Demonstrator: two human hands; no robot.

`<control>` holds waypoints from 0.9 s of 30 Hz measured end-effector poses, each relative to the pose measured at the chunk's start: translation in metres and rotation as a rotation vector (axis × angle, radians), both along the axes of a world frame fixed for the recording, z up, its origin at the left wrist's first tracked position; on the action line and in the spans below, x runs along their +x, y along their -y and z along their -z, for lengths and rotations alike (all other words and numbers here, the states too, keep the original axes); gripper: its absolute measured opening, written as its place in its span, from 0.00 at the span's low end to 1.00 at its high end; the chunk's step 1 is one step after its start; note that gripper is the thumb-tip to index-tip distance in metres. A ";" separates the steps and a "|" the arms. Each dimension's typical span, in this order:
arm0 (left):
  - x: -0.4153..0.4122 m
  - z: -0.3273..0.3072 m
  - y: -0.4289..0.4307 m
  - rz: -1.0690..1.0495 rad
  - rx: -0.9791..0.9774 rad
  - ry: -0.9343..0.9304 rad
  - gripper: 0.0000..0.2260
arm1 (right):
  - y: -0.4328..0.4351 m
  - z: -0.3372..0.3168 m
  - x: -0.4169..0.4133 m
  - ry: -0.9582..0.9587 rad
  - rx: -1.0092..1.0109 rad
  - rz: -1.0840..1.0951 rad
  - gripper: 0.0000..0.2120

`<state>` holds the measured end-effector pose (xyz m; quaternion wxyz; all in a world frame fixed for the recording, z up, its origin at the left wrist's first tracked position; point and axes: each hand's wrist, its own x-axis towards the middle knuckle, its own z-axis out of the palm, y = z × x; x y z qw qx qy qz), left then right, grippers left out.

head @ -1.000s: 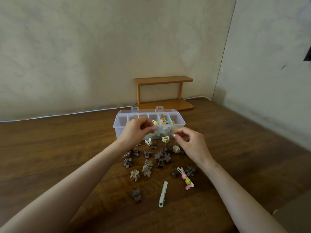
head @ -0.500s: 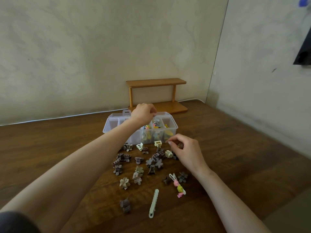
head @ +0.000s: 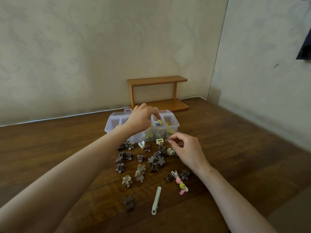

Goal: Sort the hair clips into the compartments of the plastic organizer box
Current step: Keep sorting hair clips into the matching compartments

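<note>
The clear plastic organizer box (head: 111, 119) stands open at the middle of the wooden table, and its right compartments hold colourful clips. My left hand (head: 140, 119) hovers over the box with its fingers loosened, pointing down into a middle compartment. Several brown and beige flower-shaped hair clips (head: 141, 168) lie scattered in front of the box. Among them are a cream square clip (head: 159, 140), a white triangular clip (head: 141, 145), a long pale green clip (head: 156, 200) and a bunny clip (head: 180, 182). My right hand (head: 186, 148) is above the pile's right side, its curled fingers pinching a small dark clip.
A small two-tier wooden shelf (head: 158, 93) stands against the wall behind the box. A white cable (head: 50, 119) runs along the table's back edge. A lone brown clip (head: 128, 202) lies nearest me. The room corner and right wall are close.
My left hand rose from the front of the box to above its compartments and loosened its fingers there. My right hand stayed over the pile's right side, fingers still curled.
</note>
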<state>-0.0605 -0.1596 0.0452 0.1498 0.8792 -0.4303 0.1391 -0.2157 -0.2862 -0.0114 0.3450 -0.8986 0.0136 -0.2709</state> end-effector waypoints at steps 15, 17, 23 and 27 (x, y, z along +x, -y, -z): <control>-0.015 -0.009 0.000 0.004 0.265 0.115 0.25 | -0.001 -0.002 -0.003 -0.015 0.015 0.003 0.06; -0.016 -0.011 0.000 0.008 0.203 0.132 0.24 | -0.001 -0.002 -0.003 -0.020 0.019 0.005 0.06; -0.030 -0.005 -0.013 0.036 -0.016 0.118 0.12 | -0.003 -0.004 -0.005 -0.032 0.027 -0.011 0.06; -0.052 0.003 -0.032 0.130 -0.161 0.091 0.10 | -0.008 -0.007 -0.009 -0.013 0.014 -0.097 0.05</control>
